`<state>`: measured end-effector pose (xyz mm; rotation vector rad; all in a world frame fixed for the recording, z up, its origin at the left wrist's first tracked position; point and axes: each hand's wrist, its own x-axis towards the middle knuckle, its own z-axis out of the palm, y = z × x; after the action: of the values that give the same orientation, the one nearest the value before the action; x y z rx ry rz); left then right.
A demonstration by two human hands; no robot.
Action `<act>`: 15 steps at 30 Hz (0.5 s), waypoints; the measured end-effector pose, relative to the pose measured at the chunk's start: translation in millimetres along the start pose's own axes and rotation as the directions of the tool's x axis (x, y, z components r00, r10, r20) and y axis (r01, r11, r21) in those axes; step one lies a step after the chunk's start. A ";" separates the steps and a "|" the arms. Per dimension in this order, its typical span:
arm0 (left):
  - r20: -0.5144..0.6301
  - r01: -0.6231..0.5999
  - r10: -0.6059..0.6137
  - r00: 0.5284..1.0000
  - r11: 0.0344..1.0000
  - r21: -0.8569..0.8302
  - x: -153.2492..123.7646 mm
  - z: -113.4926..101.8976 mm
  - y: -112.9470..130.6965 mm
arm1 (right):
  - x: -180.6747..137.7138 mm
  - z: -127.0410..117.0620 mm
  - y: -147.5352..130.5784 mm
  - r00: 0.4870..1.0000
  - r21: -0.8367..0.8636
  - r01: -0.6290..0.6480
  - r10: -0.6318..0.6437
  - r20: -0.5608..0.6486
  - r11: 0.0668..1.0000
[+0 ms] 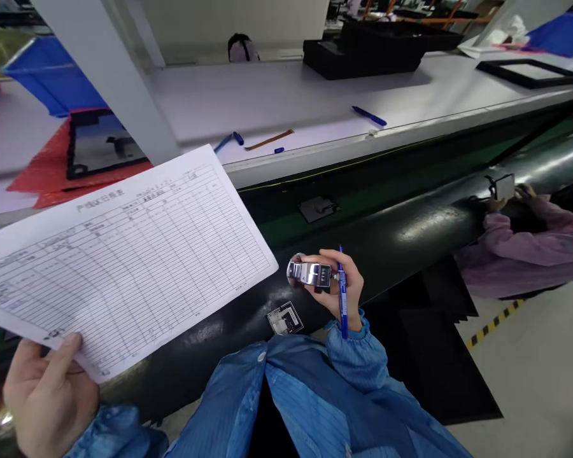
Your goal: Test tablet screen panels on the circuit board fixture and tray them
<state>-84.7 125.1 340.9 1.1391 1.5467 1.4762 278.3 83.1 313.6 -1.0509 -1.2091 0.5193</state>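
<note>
Between thumb and fingers, my left hand [52, 394] grips the lower corner of a printed form sheet [138, 267] with a ruled table on it. The sheet is held up tilted over the dark conveyor belt. My right hand [346, 283] is closed around a shiny metal tally counter [310, 273], its number window facing up. A blue pen [343, 299] is also held in that hand, upright along the fingers. Just below the counter, a small flat device part [285, 318] lies on the belt near my body.
Another flat part [319, 208] lies farther along the belt [410, 235]. On the white shelf [315, 108] are a blue pen [369, 116], an orange-brown strip [268, 140] and black trays [363, 54]. At right, a person in a pink sleeve [520, 248] handles a device. A blue bin [57, 76] stands left.
</note>
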 end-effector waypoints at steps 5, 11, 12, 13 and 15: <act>-0.017 -0.007 0.007 1.000 1.000 0.005 -0.3 -2.9 0.1 | 1.8 0.5 -1.0 0.996 0.097 0.060 -0.065 0.053 0.993; 0.045 -0.011 0.010 0.999 0.999 0.040 -0.3 -2.3 2.0 | 0.4 -2.7 1.2 0.990 -0.012 0.121 -0.119 0.072 0.993; 0.046 -0.009 0.008 0.999 0.999 0.036 -0.3 -1.5 2.4 | 0.3 -3.0 0.8 0.989 -0.032 0.129 -0.127 0.072 0.991; 0.040 -0.010 0.009 0.999 0.999 0.032 -0.2 -0.5 2.7 | 0.3 -3.2 0.2 0.989 -0.051 0.134 -0.130 0.072 0.990; 0.034 -0.013 0.012 0.999 0.999 0.038 0.0 1.2 3.3 | 0.3 -3.6 -1.2 0.989 -0.084 0.138 -0.132 0.069 0.987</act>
<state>-83.2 125.4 344.1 1.1920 1.5536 1.4337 281.5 81.4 314.8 -1.0248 -1.3597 0.3994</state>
